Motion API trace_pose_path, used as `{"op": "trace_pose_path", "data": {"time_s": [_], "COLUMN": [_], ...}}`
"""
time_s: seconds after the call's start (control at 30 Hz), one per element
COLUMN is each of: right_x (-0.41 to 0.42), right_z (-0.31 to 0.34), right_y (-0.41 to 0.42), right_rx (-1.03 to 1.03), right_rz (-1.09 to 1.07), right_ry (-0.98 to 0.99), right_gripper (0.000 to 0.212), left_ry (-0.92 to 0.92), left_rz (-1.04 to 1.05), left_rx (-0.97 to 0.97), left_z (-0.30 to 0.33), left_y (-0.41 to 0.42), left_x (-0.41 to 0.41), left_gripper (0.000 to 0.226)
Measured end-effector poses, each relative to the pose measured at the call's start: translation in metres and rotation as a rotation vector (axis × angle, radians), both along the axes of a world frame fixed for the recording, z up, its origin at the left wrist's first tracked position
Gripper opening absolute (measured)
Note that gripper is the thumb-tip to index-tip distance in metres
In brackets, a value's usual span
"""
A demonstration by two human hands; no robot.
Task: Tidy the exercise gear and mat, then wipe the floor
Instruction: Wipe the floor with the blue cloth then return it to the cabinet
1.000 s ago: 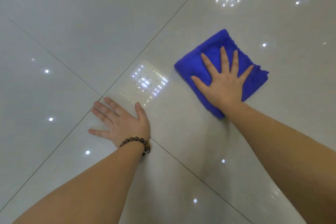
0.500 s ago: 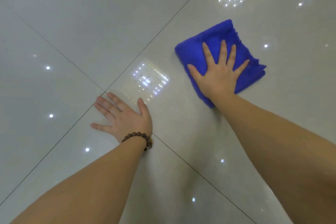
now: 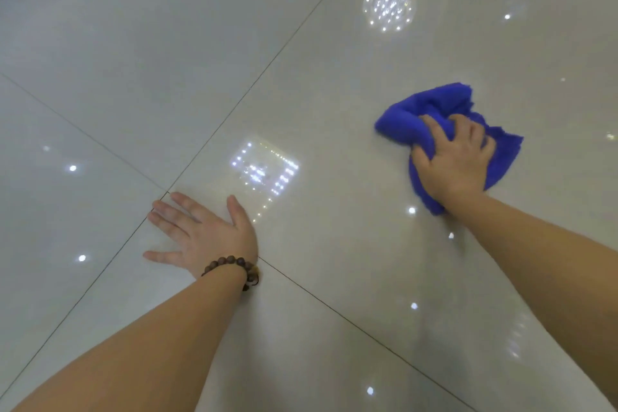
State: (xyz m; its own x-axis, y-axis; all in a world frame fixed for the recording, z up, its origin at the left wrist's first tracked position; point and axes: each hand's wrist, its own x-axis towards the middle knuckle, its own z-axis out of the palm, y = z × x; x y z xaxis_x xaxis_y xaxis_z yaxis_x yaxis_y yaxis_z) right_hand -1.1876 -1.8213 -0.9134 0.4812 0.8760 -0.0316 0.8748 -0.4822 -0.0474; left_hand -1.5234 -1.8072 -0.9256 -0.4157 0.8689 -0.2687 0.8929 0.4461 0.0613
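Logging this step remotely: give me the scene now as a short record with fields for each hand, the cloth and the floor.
left hand: flat on the floor, fingers spread, holds nothing
right hand: fingers curled into the blue cloth, gripping it
blue cloth: bunched, on the floor under the right hand
floor: glossy pale tiles with light reflections
beaded bracelet: on the left wrist

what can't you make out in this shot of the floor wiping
- Head view: the floor under the blue cloth is hidden by it.
- The right hand grips the cloth, covering its middle.
- Both arms are cut off by the frame's lower and right edges.
- The left hand hides the tile joint crossing.
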Motion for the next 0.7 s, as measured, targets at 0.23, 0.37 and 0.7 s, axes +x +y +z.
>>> {"op": "trace_pose_path", "data": {"time_s": [0.23, 0.37, 0.7], "right_x": [-0.088, -0.142, 0.091], "right_z": [-0.007, 0.002, 0.008], "right_y": [-0.08, -0.228, -0.231], "right_rx": [0.038, -0.032, 0.05], "right_rz": [0.01, 0.265, -0.967], "right_ry": [0.045, 0.118, 0.158], "right_gripper": [0.053, 0.057, 0.057], "left_ry": [0.011, 0.015, -0.044], "left_rz": [-0.021, -0.184, -0.95], "left_rx": [-0.02, -0.05, 0.001], "left_z": [0.003, 0.017, 0.007], "left_y": [-0.001, -0.023, -0.164], "left_x": [0.0, 0.003, 0.16], "left_gripper": [0.088, 0.082, 0.086]}}
